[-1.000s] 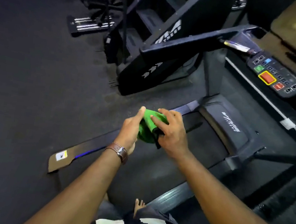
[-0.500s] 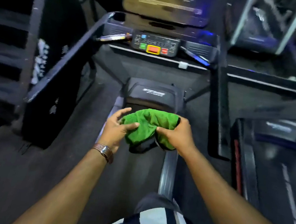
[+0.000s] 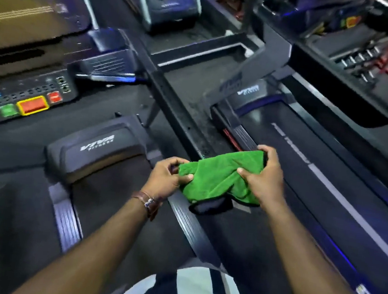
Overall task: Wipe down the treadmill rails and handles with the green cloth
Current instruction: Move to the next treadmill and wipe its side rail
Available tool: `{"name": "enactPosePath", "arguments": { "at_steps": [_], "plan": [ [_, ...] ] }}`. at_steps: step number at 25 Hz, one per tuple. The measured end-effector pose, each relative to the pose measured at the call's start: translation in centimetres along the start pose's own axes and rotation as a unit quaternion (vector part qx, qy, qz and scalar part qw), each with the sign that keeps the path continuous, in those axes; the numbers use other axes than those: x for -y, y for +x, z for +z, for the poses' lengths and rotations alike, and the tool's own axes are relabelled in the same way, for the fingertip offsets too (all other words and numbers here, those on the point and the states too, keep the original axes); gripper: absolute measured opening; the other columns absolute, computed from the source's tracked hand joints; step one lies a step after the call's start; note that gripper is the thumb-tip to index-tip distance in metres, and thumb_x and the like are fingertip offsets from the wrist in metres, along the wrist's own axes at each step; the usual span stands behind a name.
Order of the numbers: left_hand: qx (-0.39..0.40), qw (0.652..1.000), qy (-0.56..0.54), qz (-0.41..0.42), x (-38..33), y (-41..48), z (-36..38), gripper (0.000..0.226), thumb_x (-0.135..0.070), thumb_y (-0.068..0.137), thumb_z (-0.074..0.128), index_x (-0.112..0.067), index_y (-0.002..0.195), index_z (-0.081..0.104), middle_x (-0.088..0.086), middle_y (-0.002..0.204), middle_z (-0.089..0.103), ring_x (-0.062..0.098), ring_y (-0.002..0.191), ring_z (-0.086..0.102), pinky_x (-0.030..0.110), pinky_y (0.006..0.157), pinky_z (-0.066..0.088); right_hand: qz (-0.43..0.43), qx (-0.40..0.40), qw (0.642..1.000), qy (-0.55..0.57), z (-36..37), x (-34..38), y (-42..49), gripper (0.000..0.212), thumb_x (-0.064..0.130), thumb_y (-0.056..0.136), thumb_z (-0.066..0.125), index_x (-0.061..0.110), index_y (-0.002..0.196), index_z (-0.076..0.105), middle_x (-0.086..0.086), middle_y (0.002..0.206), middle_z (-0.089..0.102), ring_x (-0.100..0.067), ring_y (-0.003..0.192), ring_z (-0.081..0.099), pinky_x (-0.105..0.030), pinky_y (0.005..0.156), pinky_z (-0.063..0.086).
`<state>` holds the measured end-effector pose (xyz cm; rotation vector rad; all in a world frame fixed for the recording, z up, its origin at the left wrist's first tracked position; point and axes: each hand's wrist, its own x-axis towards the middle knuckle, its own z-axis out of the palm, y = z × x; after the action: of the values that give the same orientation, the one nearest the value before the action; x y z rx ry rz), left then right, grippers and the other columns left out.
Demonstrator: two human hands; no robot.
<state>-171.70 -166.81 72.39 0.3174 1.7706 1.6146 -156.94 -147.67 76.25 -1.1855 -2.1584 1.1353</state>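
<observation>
Above the treadmill side rail [image 3: 188, 222], a person is holding a green cloth [image 3: 218, 177].
The left hand [image 3: 164, 180] is pinching its left end; the right hand [image 3: 264, 178] is gripping its right edge, fingers curling over the top.

The soft green microfibre cloth [image 3: 218, 177], bunched tight a second ago, is now drawn out wider, with the left grip [image 3: 166, 180] and right grip [image 3: 264, 179] further apart on its ends. The head has turned right: the black button console [image 3: 21, 102] has slid to the left, and a neighbouring treadmill's dark belt [image 3: 307, 181] fills the right.
</observation>
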Motion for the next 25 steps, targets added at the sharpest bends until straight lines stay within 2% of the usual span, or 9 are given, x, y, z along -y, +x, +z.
{"name": "enactPosePath", "arguments": {
  "at_steps": [4, 7, 10, 14, 17, 19, 21, 23, 25],
  "plan": [
    [0.060, 0.997, 0.040, -0.004, 0.5, 3.2, 0.2, 0.029, 0.007, 0.070, 0.076, -0.009, 0.092, 0.068, 0.013, 0.088, 0.068, 0.021, 0.081, 0.060, 0.045, 0.081, 0.051, -0.099, -0.153, 0.956, -0.229, 3.6, 0.5, -2.5, 0.048, 0.026, 0.073, 0.071, 0.018, 0.119, 0.059, -0.011, 0.125, 0.052, -0.033, 0.109, 0.052, -0.050, 0.093, 0.046],
    [0.145, 0.972, 0.148, 0.106, 0.2, 5.6, -1.1, 0.026, -0.012, 0.068, 0.080, -0.013, 0.091, 0.069, 0.004, 0.090, 0.070, 0.014, 0.081, 0.063, 0.035, 0.079, 0.052, -0.017, -0.033, 0.930, -0.365, 8.7, 1.6, -5.5, 0.085, 0.075, 0.078, 0.040, 0.018, 0.142, 0.045, -0.024, 0.146, 0.041, -0.044, 0.135, 0.036, -0.060, 0.110, 0.026],
    [0.175, 0.902, 0.273, 0.285, -0.3, 8.0, -2.8, 0.026, -0.031, 0.075, 0.072, -0.014, 0.094, 0.068, -0.005, 0.091, 0.063, 0.007, 0.083, 0.058, 0.019, 0.076, 0.046, 0.016, -0.045, 0.897, -0.439, 11.5, 0.5, -6.8, 0.094, 0.079, 0.076, 0.045, 0.024, 0.151, 0.031, -0.026, 0.152, 0.029, -0.048, 0.140, 0.025, -0.064, 0.112, 0.019],
    [0.228, 0.768, 0.388, 0.456, -2.1, 12.1, -3.1, 0.028, -0.025, 0.085, 0.061, -0.011, 0.108, 0.066, 0.005, 0.108, 0.058, 0.023, 0.101, 0.052, 0.033, 0.091, 0.042, -0.037, -0.149, 0.917, -0.369, 11.2, -3.3, -9.0, 0.076, 0.063, 0.082, 0.060, 0.031, 0.148, 0.040, -0.018, 0.152, 0.035, -0.041, 0.138, 0.034, -0.054, 0.112, 0.031],
    [0.306, 0.679, 0.425, 0.515, -2.7, 15.4, -2.2, 0.032, -0.023, 0.088, 0.055, -0.008, 0.115, 0.065, 0.009, 0.119, 0.060, 0.028, 0.109, 0.055, 0.042, 0.096, 0.042, 0.110, -0.234, 0.903, -0.344, 13.7, -0.7, -7.6, 0.067, 0.068, 0.084, 0.050, 0.033, 0.141, 0.050, -0.013, 0.145, 0.045, -0.039, 0.131, 0.042, -0.051, 0.109, 0.035],
    [0.337, 0.669, 0.426, 0.508, -2.4, 16.4, -1.9, 0.034, -0.026, 0.091, 0.050, -0.011, 0.117, 0.065, 0.006, 0.118, 0.064, 0.026, 0.109, 0.058, 0.043, 0.097, 0.041, 0.158, -0.256, 0.866, -0.399, 15.3, 1.4, -6.1, 0.069, 0.070, 0.083, 0.048, 0.033, 0.141, 0.049, -0.011, 0.144, 0.047, -0.040, 0.132, 0.040, -0.055, 0.109, 0.030],
    [0.346, 0.677, 0.412, 0.503, -2.0, 17.0, -1.9, 0.034, -0.028, 0.091, 0.050, -0.013, 0.117, 0.066, 0.004, 0.117, 0.065, 0.025, 0.108, 0.059, 0.040, 0.096, 0.040, 0.067, -0.204, 0.858, -0.467, 14.9, 0.3, -6.9, 0.074, 0.061, 0.080, 0.060, 0.033, 0.145, 0.041, -0.009, 0.149, 0.043, -0.042, 0.135, 0.037, -0.059, 0.111, 0.025],
    [0.351, 0.682, 0.402, 0.501, -1.8, 17.2, -2.0, 0.034, -0.029, 0.091, 0.050, -0.013, 0.117, 0.067, 0.004, 0.116, 0.066, 0.025, 0.107, 0.059, 0.039, 0.096, 0.039, -0.010, -0.160, 0.862, -0.480, 13.2, -1.8, -8.5, 0.080, 0.051, 0.075, 0.067, 0.034, 0.147, 0.037, -0.009, 0.152, 0.040, -0.041, 0.136, 0.036, -0.059, 0.112, 0.027],
    [0.348, 0.684, 0.403, 0.498, -1.9, 17.2, -1.9, 0.036, -0.030, 0.091, 0.048, -0.013, 0.116, 0.067, 0.005, 0.116, 0.066, 0.025, 0.107, 0.059, 0.040, 0.096, 0.038, 0.041, -0.226, 0.884, -0.407, 13.7, -1.7, -8.0, 0.064, 0.053, 0.081, 0.060, 0.031, 0.140, 0.049, -0.008, 0.145, 0.049, -0.039, 0.131, 0.043, -0.056, 0.108, 0.034]
  ]
}}
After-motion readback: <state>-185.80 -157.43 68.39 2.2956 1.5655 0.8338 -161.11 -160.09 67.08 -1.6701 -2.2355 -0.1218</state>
